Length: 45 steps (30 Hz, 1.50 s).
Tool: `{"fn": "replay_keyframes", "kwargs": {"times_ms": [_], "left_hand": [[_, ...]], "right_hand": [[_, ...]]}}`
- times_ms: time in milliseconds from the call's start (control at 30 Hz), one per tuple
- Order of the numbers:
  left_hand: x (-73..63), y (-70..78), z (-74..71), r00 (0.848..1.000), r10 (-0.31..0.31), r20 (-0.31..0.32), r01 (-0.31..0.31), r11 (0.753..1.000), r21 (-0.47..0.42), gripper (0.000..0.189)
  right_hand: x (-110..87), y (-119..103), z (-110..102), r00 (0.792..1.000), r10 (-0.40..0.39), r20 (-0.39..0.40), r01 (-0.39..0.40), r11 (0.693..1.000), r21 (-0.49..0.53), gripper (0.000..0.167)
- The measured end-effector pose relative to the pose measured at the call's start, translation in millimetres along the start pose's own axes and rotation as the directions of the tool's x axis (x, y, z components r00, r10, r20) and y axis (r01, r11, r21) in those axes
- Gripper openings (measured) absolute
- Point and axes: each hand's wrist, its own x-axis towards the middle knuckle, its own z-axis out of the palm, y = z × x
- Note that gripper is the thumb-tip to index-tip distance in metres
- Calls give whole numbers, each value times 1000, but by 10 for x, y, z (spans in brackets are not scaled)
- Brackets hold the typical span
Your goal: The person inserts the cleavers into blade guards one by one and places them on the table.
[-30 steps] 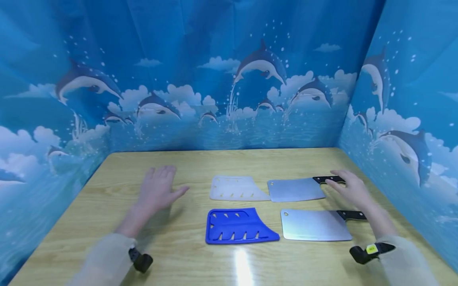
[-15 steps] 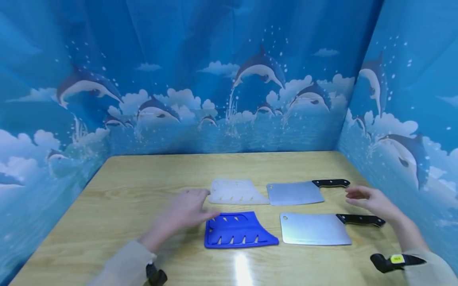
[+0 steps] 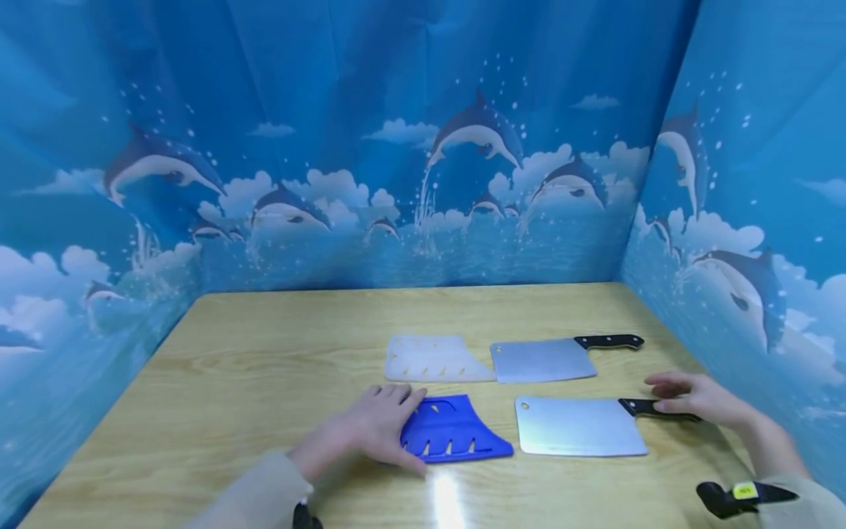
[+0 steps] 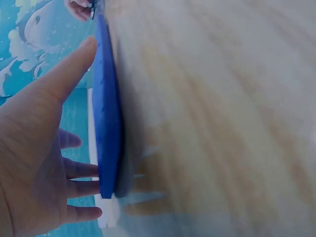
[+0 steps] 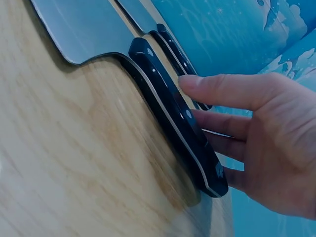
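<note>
My left hand [image 3: 380,426] is over the left end of a blue cleaver sheath [image 3: 456,430] with slots along its edge. In the left wrist view the thumb and fingers [image 4: 81,168] are spread out along the sheath [image 4: 106,118], the fingertips right at its side. At the right, my right hand [image 3: 703,400] hovers over the black handle [image 3: 644,408] of the nearer cleaver [image 3: 578,426]. The right wrist view has the thumb above that riveted handle [image 5: 173,113] and the other fingers just behind it, not closed round it.
Behind the blue sheath lies a white translucent sheath [image 3: 436,358], its tip close to a second cleaver [image 3: 542,360] with a black handle. All lie flat on a wooden table [image 3: 264,353]. Dolphin-print curtains [image 3: 330,147] stand at the back and sides.
My left hand has moved right and toward me, from bare table onto the blue sheath. My right hand has come from the far cleaver's handle to the nearer one's. Sheaths and cleavers stay put.
</note>
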Motion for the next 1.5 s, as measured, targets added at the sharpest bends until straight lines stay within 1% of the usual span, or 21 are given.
{"fn": "replay_keyframes", "kwargs": {"times_ms": [133, 333, 500, 567, 633, 733, 800, 900, 1000, 1133, 1200, 1333, 1400, 1500], "left_hand": [[-6, 36, 53, 1000, 19, -5, -19, 1000, 17, 116], [14, 65, 63, 1000, 15, 2, -15, 998, 54, 113], [34, 77, 67, 999, 36, 6, -36, 997, 70, 108], [44, 78, 70, 998, 55, -5, -54, 994, 92, 106], [55, 79, 79, 997, 80, -17, -78, 990, 118, 104], [70, 82, 89, 993, 112, -32, -107, 984, 141, 100], [78, 87, 89, 992, 120, -37, -113, 983, 142, 99], [87, 97, 67, 993, 106, -49, -98, 986, 136, 101], [95, 111, 23, 996, 75, -58, -67, 989, 132, 104], [78, 119, -9, 999, 15, -40, -11, 993, 116, 108], [53, 118, -14, 1000, -3, -31, 6, 995, 100, 110], [-3, 120, -16, 999, 3, -49, 1, 996, 89, 114], [-26, 116, -16, 997, 18, -81, -10, 995, 101, 115], [-48, 103, -19, 990, 30, -139, -14, 993, 119, 117]], "right_hand": [[28, -20, 4, 998, -41, 48, 42, 999, -22, 50], [90, -65, 21, 995, -24, 94, 28, 998, -48, 49], [143, -102, 55, 992, -30, 124, 34, 999, -34, 47], [155, -108, 73, 991, -37, 127, 41, 999, -29, 46], [162, -111, 92, 992, -46, 118, 52, 998, -44, 43], [171, -121, 112, 995, -19, 100, 26, 997, -69, 41], [174, -126, 122, 996, -6, 94, 14, 996, -84, 40], [175, -132, 131, 996, 4, 85, 5, 995, -96, 37], [170, -135, 139, 997, 0, 76, 9, 994, -112, 36], [171, -140, 155, 997, 2, 71, 7, 992, -123, 34], [172, -148, 156, 997, 7, 72, 3, 992, -128, 33], [167, -166, 149, 997, 12, 83, -2, 993, -118, 32], [162, -178, 145, 996, 8, 86, 1, 994, -109, 31], [160, -206, 132, 995, -18, 96, 29, 993, -117, 30]]}}
